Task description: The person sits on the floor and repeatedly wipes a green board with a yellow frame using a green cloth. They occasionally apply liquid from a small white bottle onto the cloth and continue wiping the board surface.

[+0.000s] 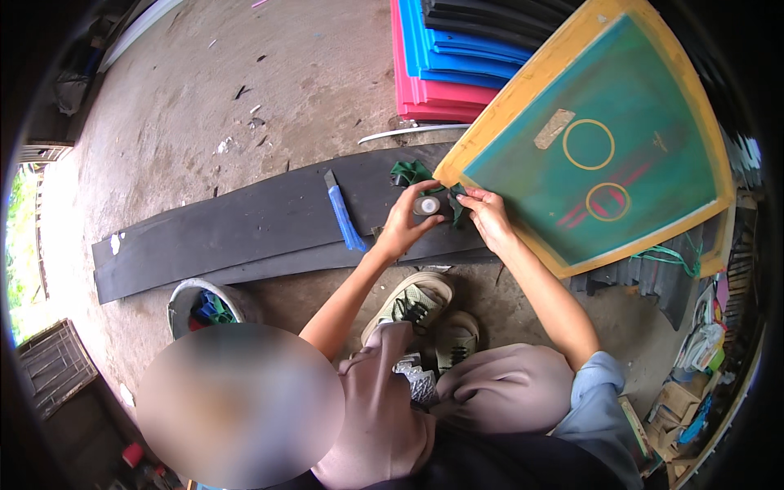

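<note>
My left hand (pixel 402 224) curls its thumb and fingers round a small roundish container (pixel 426 206) with a pale, whitish middle, seen from above. Right beside it, my right hand (pixel 487 217) pinches a dark green scrap (pixel 456 204) that looks like cloth. Both hands are over a long black sheet (pixel 245 216) on the floor. Just beyond my left hand lies a crumpled green cloth (pixel 410 171). A blue utility knife (pixel 345 216) with its blade out rests on the sheet, left of my hands.
A yellow-framed screen-printing frame (pixel 523 98) with green mesh leans at the right. Behind it stand stacked pink, blue and black sheets (pixel 445 86). A bucket (pixel 178 306) with coloured scraps sits near left. Cardboard boxes (pixel 676 402) and clutter line the right edge.
</note>
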The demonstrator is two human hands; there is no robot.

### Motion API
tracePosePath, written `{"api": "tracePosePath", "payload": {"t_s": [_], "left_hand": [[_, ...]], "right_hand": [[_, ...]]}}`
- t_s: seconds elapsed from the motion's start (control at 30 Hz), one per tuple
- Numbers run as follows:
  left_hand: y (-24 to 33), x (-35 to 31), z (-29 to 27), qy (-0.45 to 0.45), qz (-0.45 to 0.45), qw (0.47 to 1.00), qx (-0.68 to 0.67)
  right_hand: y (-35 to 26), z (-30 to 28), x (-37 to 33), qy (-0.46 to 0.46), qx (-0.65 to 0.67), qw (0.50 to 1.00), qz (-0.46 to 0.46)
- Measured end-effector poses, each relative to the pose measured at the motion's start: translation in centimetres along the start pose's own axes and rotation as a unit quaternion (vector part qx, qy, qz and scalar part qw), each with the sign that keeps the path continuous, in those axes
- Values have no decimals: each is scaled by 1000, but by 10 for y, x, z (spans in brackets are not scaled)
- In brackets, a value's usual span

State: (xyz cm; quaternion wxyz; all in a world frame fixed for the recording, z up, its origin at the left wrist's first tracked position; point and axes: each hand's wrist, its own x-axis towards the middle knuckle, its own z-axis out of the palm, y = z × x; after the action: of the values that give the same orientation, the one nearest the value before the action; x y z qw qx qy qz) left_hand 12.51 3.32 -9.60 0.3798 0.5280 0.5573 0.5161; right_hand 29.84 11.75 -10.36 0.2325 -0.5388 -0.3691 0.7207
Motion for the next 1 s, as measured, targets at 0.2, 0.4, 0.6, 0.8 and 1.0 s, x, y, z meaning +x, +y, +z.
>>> {"api": "tracePosePath", "payload": {"t_s": [0.2, 0.4, 0.6, 0.8, 1.0], "left_hand": [[53, 19, -9, 160, 75, 981, 85], [86, 46, 53, 120, 86, 980, 133], [48, 44, 102, 120, 28, 966, 228], [28, 67, 110, 155, 68, 955, 245], [14, 75, 105, 176, 55, 944, 275]], "right_hand": [[-95, -47, -54, 12, 200, 955, -217], [-236, -164, -100, 456, -270, 621, -578], [-214, -166, -73, 418, -557, 411, -588], [-90, -191, -77, 152, -795, 384, -444], [-194, -162, -74, 375, -667, 407, -498]]}}
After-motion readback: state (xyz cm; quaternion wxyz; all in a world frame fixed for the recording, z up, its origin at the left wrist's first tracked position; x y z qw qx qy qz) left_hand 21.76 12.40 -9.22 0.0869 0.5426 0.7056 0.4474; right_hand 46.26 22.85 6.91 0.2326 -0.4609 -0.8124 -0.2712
